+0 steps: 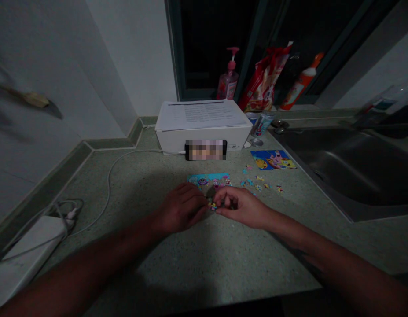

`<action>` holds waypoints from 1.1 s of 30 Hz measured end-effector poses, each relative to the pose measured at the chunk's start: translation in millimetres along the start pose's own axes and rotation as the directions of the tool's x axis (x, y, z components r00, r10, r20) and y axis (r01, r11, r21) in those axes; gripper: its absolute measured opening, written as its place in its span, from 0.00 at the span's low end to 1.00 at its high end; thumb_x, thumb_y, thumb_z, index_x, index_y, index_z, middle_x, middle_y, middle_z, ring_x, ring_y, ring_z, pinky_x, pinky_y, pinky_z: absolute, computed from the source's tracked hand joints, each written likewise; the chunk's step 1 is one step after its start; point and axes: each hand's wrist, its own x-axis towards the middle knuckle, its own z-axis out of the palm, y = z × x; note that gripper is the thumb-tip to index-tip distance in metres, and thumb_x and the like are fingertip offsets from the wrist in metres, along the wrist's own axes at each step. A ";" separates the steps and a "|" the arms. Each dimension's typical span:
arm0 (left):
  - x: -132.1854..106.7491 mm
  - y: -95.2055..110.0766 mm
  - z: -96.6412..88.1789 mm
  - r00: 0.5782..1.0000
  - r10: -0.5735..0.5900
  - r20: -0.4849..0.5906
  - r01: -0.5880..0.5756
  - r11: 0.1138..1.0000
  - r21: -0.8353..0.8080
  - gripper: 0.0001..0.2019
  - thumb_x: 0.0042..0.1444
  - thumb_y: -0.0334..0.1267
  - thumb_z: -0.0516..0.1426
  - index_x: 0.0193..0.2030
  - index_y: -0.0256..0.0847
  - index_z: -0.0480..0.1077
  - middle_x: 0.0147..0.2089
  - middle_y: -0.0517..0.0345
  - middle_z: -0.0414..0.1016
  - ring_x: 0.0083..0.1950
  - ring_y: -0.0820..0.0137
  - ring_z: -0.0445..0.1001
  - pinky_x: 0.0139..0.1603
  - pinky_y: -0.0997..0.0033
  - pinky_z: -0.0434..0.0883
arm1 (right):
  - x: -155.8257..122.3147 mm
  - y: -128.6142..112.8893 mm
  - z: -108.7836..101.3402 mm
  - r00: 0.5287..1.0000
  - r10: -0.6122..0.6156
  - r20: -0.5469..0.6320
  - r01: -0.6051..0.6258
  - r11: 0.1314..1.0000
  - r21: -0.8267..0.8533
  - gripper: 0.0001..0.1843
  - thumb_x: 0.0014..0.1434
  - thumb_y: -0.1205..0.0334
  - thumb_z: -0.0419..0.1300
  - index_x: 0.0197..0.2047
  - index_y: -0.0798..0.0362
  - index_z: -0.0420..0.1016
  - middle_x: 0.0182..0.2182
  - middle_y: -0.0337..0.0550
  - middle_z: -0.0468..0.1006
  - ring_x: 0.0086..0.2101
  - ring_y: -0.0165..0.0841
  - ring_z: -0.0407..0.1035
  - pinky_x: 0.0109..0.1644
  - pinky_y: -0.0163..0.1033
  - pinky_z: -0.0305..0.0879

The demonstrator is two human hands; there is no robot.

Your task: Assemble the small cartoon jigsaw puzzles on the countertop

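Between my two hands is a small yellow and multicoloured jigsaw piece (212, 204), pinched at the fingertips. My left hand (184, 207) comes in from the left with its fingers bent together and their tips at the piece's left side. From the right, my right hand (241, 206) grips the same piece between thumb and forefinger. Just beyond the hands lies a partly joined jigsaw puzzle (208, 177) with a light blue top edge; the left hand hides part of it. Several loose jigsaw pieces (258, 187) are scattered to the right.
A picture card with cartoon figures (273, 159) lies near the metal sink (322, 167). Behind the puzzle, a phone (205, 150) leans on a white box (204, 125). Its cable (108, 185) runs left to a white power strip (28, 246). Cans (263, 124) stand right of the box.
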 end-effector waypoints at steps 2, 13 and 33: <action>-0.2 -0.3 0.2 1.000 -0.004 -0.010 0.004 1.000 0.002 0.05 0.68 0.31 0.61 0.47 0.45 0.70 0.39 0.56 0.82 0.39 0.63 0.82 0.45 0.59 0.80 | -0.2 -0.4 -0.2 1.000 -0.020 -0.023 0.018 0.997 -0.078 0.09 0.59 0.61 0.71 0.41 0.48 0.76 0.29 0.34 0.73 0.28 0.30 0.66 0.31 0.38 0.60; -8.5 -1.7 2.4 0.993 -0.079 0.088 0.078 0.997 0.014 0.06 0.67 0.33 0.61 0.47 0.49 0.71 0.41 0.58 0.83 0.42 0.61 0.82 0.49 0.55 0.81 | -2.3 -6.6 0.7 0.994 -0.095 -0.046 0.075 0.943 -0.326 0.09 0.61 0.62 0.71 0.43 0.48 0.76 0.36 0.38 0.79 0.29 0.30 0.69 0.34 0.39 0.63; -3.7 -1.8 1.8 0.996 -0.087 0.022 0.086 0.995 0.042 0.07 0.67 0.31 0.61 0.48 0.46 0.72 0.42 0.57 0.84 0.42 0.61 0.82 0.46 0.56 0.81 | -3.1 -12.5 -12.0 0.988 -0.128 -0.084 0.056 0.814 -0.579 0.04 0.67 0.61 0.64 0.45 0.46 0.75 0.44 0.45 0.84 0.40 0.39 0.78 0.42 0.43 0.68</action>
